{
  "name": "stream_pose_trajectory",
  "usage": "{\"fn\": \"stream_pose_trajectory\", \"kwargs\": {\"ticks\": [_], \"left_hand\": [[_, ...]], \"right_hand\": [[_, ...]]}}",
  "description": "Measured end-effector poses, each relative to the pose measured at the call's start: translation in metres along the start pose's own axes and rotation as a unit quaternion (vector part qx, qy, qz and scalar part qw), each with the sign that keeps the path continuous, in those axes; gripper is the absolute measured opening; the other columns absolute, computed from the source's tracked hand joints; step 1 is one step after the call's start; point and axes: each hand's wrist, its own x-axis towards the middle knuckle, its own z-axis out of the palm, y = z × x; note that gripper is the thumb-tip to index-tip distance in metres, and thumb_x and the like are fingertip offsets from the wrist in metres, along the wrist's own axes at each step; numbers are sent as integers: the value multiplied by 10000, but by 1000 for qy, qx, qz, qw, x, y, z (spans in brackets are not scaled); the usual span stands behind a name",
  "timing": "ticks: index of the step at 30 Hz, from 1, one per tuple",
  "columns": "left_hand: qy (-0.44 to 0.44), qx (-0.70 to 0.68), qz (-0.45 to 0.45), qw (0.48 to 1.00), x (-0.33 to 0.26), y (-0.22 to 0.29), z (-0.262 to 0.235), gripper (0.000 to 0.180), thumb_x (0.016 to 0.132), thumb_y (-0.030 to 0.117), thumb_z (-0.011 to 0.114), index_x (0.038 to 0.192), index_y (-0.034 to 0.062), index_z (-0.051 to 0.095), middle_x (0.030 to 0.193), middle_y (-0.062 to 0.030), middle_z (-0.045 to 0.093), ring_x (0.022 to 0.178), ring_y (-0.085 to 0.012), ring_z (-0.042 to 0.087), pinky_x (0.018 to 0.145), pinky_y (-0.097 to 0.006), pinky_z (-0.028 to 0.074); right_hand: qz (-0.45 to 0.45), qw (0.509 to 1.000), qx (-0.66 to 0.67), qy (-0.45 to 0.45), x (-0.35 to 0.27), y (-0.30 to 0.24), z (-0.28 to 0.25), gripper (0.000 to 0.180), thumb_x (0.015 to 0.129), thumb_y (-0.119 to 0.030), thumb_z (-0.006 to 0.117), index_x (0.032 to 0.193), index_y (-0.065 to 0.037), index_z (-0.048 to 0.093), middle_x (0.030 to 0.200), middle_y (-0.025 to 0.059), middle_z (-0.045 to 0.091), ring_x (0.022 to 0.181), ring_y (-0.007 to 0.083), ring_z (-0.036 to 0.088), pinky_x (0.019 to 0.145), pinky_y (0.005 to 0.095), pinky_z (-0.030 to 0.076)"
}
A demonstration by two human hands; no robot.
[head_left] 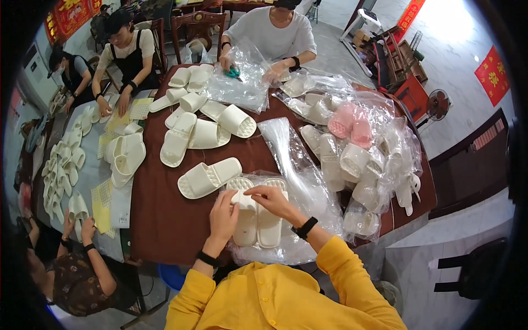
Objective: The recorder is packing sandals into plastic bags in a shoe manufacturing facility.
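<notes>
hands: left (223, 214), right (272, 199) on white slipper pair (257, 223) | clear bag (286, 250) | brown table (165, 220)

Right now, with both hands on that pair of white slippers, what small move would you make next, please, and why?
Probably slide the pair of white slippers deeper into the clear bag. The left hand and right hand both press on the pair, which lies sole up, side by side, on the bag's plastic, though whether it is already inside is hard to tell.
</notes>
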Motion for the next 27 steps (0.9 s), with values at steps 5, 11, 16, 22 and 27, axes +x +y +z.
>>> {"fn": "stream_pose_trajectory", "kwargs": {"ticks": [5, 11, 16, 22, 27], "left_hand": [[-77, -94, -5, 993, 16, -14, 34, 272, 867, -1, 604, 1136, 21, 640, 960, -137, 692, 825, -247, 681, 717, -321, 535], [-102, -155, -84, 979, 14, 2, 45, 179, 917, 61, 604, 1072, -5, 664, 900, -57, 699, 802, -103, 638, 719, -261, 514], [-83, -163, -94, 979, 9, 6, 49, 159, 919, 95, 623, 1016, -14, 686, 859, -47, 711, 783, -81, 632, 700, -245, 514], [-81, -140, -67, 985, 0, 7, 51, 154, 924, 89, 614, 1004, -18, 691, 848, -46, 716, 778, -74, 626, 692, -242, 505], [-74, -146, -65, 984, -4, 2, 51, 140, 919, 65, 605, 988, -16, 697, 850, -55, 718, 774, -84, 639, 706, -244, 502]], "right_hand": [[-58, 993, 65, 81, -27, 5, 8, 211, 944, -72, 596, 1127, -43, 697, 1071, 71, 696, 856, 111, 610, 724, 246, 484], [-2, 986, 131, 106, -46, -6, -9, 294, 902, -82, 672, 1190, -43, 628, 1226, 58, 551, 942, 127, 609, 828, 273, 511], [-70, 962, 247, 93, -51, 7, -10, 482, 861, -5, 695, 1274, -52, 450, 1336, 71, 448, 1004, 126, 601, 906, 263, 513], [-82, 958, 245, 123, -54, 27, -1, 339, 882, 76, 618, 1185, -32, 510, 1387, 94, 428, 1056, 134, 608, 903, 269, 522], [-61, 961, 208, 171, -56, 21, 5, 291, 872, 75, 633, 1143, -10, 571, 1341, 100, 457, 1029, 140, 619, 862, 255, 542]]}}
